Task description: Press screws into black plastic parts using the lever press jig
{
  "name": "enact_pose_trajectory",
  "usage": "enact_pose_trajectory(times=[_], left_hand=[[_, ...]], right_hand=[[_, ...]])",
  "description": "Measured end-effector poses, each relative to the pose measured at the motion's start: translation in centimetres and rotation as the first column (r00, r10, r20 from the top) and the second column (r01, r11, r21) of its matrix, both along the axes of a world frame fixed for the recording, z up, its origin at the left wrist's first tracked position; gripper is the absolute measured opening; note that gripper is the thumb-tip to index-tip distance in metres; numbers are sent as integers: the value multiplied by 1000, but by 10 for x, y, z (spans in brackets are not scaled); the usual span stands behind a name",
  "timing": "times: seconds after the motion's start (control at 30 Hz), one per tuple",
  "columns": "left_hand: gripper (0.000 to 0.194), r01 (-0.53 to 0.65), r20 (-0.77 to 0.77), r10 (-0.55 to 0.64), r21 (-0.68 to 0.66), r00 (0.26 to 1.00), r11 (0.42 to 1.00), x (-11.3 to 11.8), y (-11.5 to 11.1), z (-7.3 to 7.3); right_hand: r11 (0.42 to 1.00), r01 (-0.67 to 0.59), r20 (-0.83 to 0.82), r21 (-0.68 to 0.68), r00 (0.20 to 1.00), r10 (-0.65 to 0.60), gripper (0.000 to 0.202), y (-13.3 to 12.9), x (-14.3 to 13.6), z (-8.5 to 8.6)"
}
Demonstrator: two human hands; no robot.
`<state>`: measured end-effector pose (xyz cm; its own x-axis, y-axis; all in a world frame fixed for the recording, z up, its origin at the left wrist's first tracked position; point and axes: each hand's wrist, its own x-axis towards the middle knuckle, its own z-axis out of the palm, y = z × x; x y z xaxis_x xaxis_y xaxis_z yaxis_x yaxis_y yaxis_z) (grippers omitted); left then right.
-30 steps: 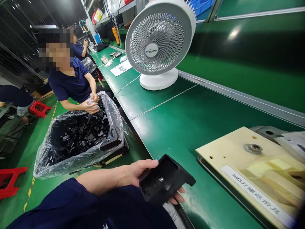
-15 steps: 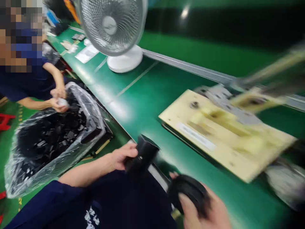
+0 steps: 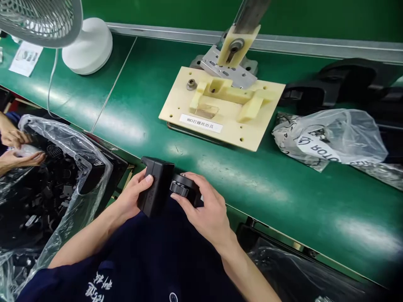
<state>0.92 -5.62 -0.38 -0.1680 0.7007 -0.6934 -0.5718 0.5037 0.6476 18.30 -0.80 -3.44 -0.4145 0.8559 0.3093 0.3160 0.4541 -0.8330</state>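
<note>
Head view, left hand: the left hand (image 3: 134, 199) is closing around a black plastic housing (image 3: 155, 184), thumb lying on its side face, fingers wrapping behind it.
Head view, right hand: the right hand (image 3: 204, 209) is gripping a round black knob part (image 3: 182, 189) and pressing it against the housing's right side.
Head view, where the parts are: both are being held together just above the lap, at the near edge of the green bench (image 3: 283, 184), touching each other.
Head view, surroundings: a cream jig plate (image 3: 220, 113) with a printed label is lying on the bench beyond the hands; a clear plastic bag (image 3: 330, 138) is resting to its right; a white fan (image 3: 88, 44) is standing at upper left; a bin of black parts (image 3: 47, 188) lined with plastic is sitting at left, with another person's hands (image 3: 19, 149) working over it.
Handling: the housing is looking stiff, light and smooth, so likely a little slippery; gripping it by its flat sides seems safest. The knob is small and best pinched around its rim.
Change from earlier: half a second ago the two parts were being held apart; now they are meeting, and the view is pointing further right, bringing the bag into sight.
</note>
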Motion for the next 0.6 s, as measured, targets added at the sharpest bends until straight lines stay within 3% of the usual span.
enact_pose_trajectory(times=[0.37, 0.6], left_hand=[[48, 13, 0, -13, -22, 1000, 1000, 1, 3, -3], [44, 15, -72, -15, 1, 997, 1000, 3, 2, 0]], right_hand=[[966, -191, 15, 172, 981, 191, 32, 13, -1, 1], [962, -199, 43, 189, 980, 194, 29, 16, -5, -1]])
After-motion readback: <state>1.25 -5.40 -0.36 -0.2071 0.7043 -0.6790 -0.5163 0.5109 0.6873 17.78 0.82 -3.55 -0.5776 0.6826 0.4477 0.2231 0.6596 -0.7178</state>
